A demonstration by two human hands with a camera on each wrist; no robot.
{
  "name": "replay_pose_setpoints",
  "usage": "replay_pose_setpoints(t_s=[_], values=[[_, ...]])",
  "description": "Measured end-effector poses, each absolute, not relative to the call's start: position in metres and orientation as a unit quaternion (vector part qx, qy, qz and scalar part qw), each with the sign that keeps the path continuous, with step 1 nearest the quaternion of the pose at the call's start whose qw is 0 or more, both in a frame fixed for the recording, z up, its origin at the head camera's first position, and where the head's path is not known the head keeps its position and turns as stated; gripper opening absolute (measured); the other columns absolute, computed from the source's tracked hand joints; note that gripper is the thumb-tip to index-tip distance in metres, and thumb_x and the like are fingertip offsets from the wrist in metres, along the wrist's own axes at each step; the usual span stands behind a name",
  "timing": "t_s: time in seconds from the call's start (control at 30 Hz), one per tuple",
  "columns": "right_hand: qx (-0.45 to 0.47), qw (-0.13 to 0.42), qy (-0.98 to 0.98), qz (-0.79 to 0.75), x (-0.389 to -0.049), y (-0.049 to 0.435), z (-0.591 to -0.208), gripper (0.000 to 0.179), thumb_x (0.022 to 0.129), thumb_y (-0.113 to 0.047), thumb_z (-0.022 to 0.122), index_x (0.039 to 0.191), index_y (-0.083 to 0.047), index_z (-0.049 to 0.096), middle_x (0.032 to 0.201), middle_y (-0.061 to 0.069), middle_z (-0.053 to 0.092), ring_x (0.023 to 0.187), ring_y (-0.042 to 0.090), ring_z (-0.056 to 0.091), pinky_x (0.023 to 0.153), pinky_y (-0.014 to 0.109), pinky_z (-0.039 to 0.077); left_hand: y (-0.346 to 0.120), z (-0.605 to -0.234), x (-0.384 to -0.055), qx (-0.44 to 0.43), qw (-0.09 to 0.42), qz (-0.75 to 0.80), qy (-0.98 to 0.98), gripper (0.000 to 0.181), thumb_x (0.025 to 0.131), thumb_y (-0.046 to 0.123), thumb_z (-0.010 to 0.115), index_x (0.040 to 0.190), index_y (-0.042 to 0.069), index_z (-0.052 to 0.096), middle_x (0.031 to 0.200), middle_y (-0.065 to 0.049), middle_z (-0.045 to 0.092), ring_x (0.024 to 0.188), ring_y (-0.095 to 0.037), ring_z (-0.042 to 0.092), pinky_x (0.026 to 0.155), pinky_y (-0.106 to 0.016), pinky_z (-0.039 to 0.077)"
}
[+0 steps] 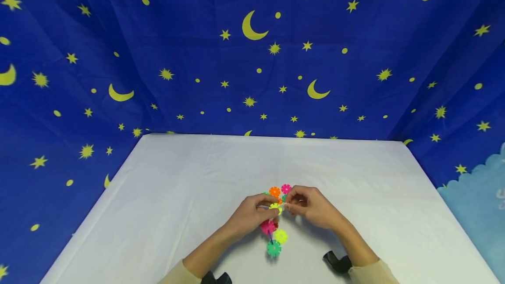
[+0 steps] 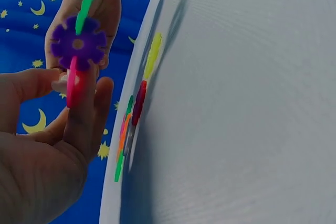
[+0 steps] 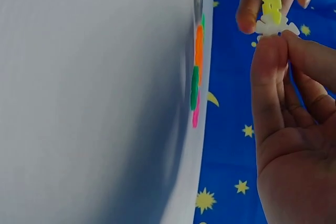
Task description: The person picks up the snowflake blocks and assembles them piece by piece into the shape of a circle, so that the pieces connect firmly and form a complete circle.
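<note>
My left hand (image 1: 250, 214) grips a joined group of notched plastic discs in front of me. In the left wrist view, a pink disc (image 2: 71, 83), a purple disc (image 2: 88, 45) and a green disc (image 2: 86, 4) are slotted together edge to edge. The right wrist view shows a yellow disc (image 3: 272, 4) between two white discs. My right hand (image 1: 315, 207) pinches the nearer white disc (image 3: 274, 27) between thumb and finger. Both hands are close together above the table, and the fingers hide part of the joined discs.
Loose discs lie on the white table (image 1: 189, 179) around the hands, among them an orange disc (image 1: 274, 192), a pink disc (image 1: 286, 189) and a yellow disc (image 1: 281, 236). Black wrist-mounted devices sit by both forearms. A starry blue curtain (image 1: 205, 56) surrounds the table.
</note>
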State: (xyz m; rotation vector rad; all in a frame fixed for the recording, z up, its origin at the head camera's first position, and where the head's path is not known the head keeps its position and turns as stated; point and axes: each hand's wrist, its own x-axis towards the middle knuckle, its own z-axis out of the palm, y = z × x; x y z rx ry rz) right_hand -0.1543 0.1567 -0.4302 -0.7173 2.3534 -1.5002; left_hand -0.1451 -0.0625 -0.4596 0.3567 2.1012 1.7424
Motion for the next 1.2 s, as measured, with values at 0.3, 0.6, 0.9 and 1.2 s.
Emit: replay_pose_setpoints(t_s=[0.3,0.6,0.9,1.2], values=[[-0.253,0.112,0.835,-0.475,-0.166,0.161,-0.454,0.014,0.084,-0.015,0.076,0.091,-0.012,0.063,0.081,-0.003,0.064,0.073,0.015,0.062,0.065,0.029,0.053,-0.065,-0.459,-0.150,0.110,0.173,0.629,0.750,0.024,0.088,0.023,0.071,0.101,0.005,0.062,0.089,-0.007,0.069,0.077,-0.020,0.063,0.063,-0.028,0.047],[-0.329,0.184,0.841,-0.388,-0.164,0.159,-0.458,0.016,0.082,-0.021,0.077,0.094,-0.016,0.067,0.084,-0.007,0.062,0.071,0.008,0.058,0.064,0.026,0.051,-0.070,-0.460,-0.152,0.103,0.144,0.635,0.752,0.018,0.087,0.019,0.068,0.096,0.005,0.060,0.099,-0.007,0.068,0.085,-0.017,0.056,0.063,-0.027,0.044],[-0.344,0.215,0.851,-0.333,-0.156,0.153,-0.457,0.026,0.076,-0.025,0.083,0.095,-0.022,0.066,0.084,-0.007,0.057,0.074,0.008,0.050,0.065,0.024,0.045,-0.065,-0.456,-0.149,0.084,0.137,0.641,0.750,0.017,0.089,0.012,0.062,0.100,0.001,0.057,0.083,-0.013,0.067,0.072,-0.015,0.054,0.070,-0.030,0.044],[-0.361,0.223,0.835,-0.351,-0.156,0.154,-0.457,0.018,0.081,-0.013,0.077,0.089,-0.021,0.063,0.079,-0.009,0.056,0.068,0.006,0.048,0.060,0.023,0.043,-0.065,-0.459,-0.149,0.085,0.133,0.639,0.753,0.019,0.089,0.016,0.065,0.102,0.005,0.058,0.099,-0.007,0.068,0.089,-0.015,0.056,0.080,-0.034,0.044]])
